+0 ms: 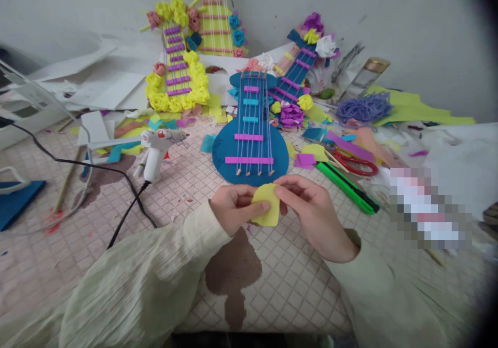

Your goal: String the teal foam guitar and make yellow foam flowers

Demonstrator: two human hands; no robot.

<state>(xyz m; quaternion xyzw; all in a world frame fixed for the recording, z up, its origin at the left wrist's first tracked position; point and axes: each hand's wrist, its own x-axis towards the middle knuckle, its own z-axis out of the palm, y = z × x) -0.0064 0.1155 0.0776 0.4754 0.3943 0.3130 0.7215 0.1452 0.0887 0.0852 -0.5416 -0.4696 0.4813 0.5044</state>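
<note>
A: What do the hands have?

B: Both pinch one yellow foam petal (266,205). The left hand (233,208) has its grip closed on the petal's 9 o'clock edge, thumb on top; the right hand (311,210) has its fingertips closed on the 3 o'clock edge. So the petal sits between the two grips, held above the tiled tabletop (187,182).

A: And around it?

B: The blue foam guitar (249,140) lies just beyond, at 12 o'clock. The glue gun (155,148) stands at 10 o'clock, and the green utility knife (346,187) lies at 2 o'clock beside the red scissors (356,164).

A: What might go wrong?

B: I'd judge the thin foam could crease or tear if the pinches pull apart, or slip onto the cluttered scraps.
</note>
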